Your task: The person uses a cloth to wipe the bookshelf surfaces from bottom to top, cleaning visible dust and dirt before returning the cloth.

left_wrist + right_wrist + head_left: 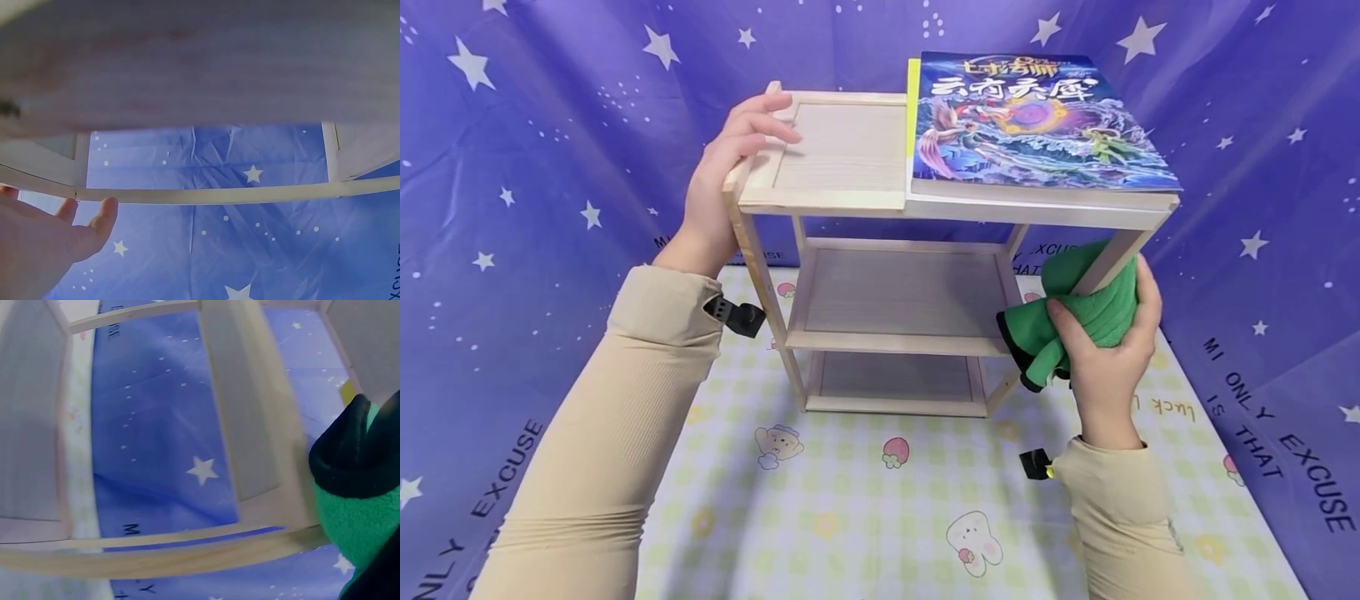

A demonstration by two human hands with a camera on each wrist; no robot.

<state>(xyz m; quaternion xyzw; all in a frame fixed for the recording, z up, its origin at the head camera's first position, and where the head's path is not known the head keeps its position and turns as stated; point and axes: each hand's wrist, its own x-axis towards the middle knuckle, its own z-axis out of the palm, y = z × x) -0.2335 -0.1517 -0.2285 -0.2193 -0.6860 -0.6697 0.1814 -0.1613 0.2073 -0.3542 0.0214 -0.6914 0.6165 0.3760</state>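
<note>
A three-tier pale wooden shelf (pixel 842 200) stands upright on the tablecloth. My left hand (pixel 718 179) rests at the left end of its top tier, fingers lying over the edge onto the panel. In the left wrist view, the left hand (pixel 50 244) touches a wooden rail (pixel 212 195). My right hand (pixel 1112 358) grips a green cloth (pixel 1108 304) with black edging, wrapped around the right front post (pixel 1112 258) below the top tier. The right wrist view shows part of the cloth (pixel 359 512) against the wood; the right hand's fingers are hidden there.
A thick book (pixel 1037 125) with a colourful blue cover lies on the right part of the top tier, a yellow edge (pixel 913 108) along its left side. Purple star-patterned curtains (pixel 580 150) stand close behind and on both sides. A checked tablecloth (pixel 850 500) lies underneath.
</note>
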